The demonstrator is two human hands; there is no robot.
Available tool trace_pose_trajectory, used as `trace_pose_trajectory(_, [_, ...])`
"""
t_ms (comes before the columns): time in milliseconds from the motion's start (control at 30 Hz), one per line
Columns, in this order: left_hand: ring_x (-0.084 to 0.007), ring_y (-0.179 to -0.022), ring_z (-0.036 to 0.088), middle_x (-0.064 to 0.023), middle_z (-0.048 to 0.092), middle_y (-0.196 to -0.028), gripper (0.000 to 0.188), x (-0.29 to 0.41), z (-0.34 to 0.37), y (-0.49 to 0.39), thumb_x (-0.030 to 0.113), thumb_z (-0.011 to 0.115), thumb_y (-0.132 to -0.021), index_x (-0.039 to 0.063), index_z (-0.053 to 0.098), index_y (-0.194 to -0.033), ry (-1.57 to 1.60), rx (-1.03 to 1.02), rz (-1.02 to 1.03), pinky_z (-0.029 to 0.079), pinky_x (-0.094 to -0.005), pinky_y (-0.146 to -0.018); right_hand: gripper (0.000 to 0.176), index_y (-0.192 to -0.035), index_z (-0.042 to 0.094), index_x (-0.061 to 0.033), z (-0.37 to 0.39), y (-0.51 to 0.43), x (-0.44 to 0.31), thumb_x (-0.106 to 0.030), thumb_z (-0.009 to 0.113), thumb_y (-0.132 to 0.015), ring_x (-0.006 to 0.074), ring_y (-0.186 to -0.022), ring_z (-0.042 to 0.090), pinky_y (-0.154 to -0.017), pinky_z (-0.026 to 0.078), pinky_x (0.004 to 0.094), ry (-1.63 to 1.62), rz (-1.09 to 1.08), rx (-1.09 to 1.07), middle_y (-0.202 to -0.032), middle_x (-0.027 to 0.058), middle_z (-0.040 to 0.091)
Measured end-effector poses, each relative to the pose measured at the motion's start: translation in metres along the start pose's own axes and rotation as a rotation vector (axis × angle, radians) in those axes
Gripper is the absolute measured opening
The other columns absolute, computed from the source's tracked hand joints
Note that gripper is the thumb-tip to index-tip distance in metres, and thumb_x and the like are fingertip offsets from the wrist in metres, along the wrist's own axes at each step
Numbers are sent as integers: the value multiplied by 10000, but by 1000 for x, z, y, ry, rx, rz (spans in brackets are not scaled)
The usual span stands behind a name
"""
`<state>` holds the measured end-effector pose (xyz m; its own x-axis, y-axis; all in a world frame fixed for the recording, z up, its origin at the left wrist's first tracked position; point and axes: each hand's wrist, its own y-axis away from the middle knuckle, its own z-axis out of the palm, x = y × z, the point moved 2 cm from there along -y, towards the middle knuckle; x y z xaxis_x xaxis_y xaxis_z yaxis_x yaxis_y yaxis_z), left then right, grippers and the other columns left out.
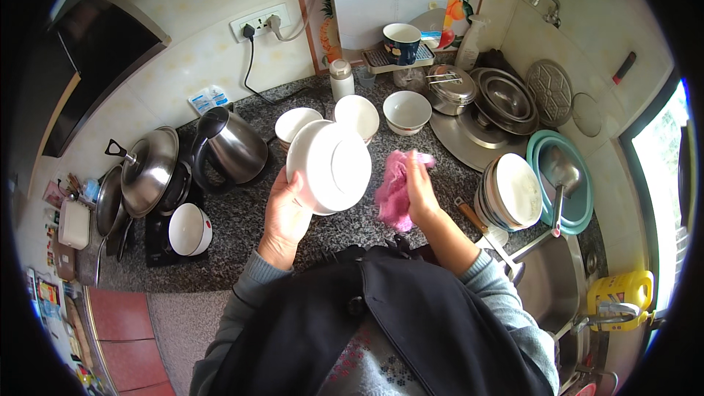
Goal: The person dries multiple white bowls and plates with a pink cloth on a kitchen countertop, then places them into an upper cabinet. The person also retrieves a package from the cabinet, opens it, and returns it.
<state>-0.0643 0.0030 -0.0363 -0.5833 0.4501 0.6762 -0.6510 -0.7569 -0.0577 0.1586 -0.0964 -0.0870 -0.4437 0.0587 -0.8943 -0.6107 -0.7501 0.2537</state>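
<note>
In my left hand (289,212) is a white bowl (330,168), tilted so that its underside and foot ring show. My right hand (422,190) holds a pink cloth (395,192) just to the right of the bowl; the two do not touch. Behind the held bowl stand a white bowl (297,125) and another white bowl (357,116), with a third bowl (407,111) further right. A stack of bowls (514,190) rests near the sink. On the left, a white bowl with a red mark (190,229) sits on a black surface.
An electric kettle (236,146) and lidded wok (149,170) are at the left. Steel pots (452,88), teal basins (586,198) and a wooden-handled utensil (472,214) stand at the right. The steel sink (544,280) lies lower right, by a yellow jug (619,300).
</note>
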Motion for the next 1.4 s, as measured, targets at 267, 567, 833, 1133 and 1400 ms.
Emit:
trace_pose_trajectory(267, [-110,-902,624,-41,673,-1018,229,-25,10,0,85,599,-931,16,634,-1147,-340,202,40,507,-278,-816,335,-1238,591,-85,61,63,-44,-208,577,-926,326,-1040,600,-959,440,473,742,-961,-486,-1158,167,612])
trace_pose_trajectory(567, [-90,-909,615,-34,678,-1031,241,-12,24,6,50,623,-917,-19,631,-1148,-524,-12,109,490,-258,-830,308,-1172,618,-36,82,3,-47,-208,580,-919,321,-1035,641,-888,512,385,547,-673,-339,-1080,193,655])
trace_pose_trajectory(833, [-109,-884,615,-51,682,-1005,293,0,39,11,166,654,-932,-43,622,-1134,-509,-93,219,484,-266,-827,520,-1285,531,-73,50,-8,-23,-419,588,-901,228,-1044,610,-789,542,354,-13,-296,-720,-1154,86,638])
trace_pose_trajectory(1133, [-189,-727,673,-120,696,-862,162,-10,45,2,43,676,-895,-44,637,-1026,-1302,-151,641,509,-304,-644,247,-1171,565,-45,65,46,7,-65,519,-929,163,-892,606,-722,511,284,444,-655,-661,-1029,75,614])
trace_pose_trajectory(1400, [-309,-753,696,-181,691,-867,151,-11,51,14,3,681,-869,-62,629,-995,-1387,-234,691,524,-341,-648,310,-1228,540,35,61,28,42,-164,538,-990,151,-922,651,-833,565,260,-1102,799,-611,-1104,120,640])
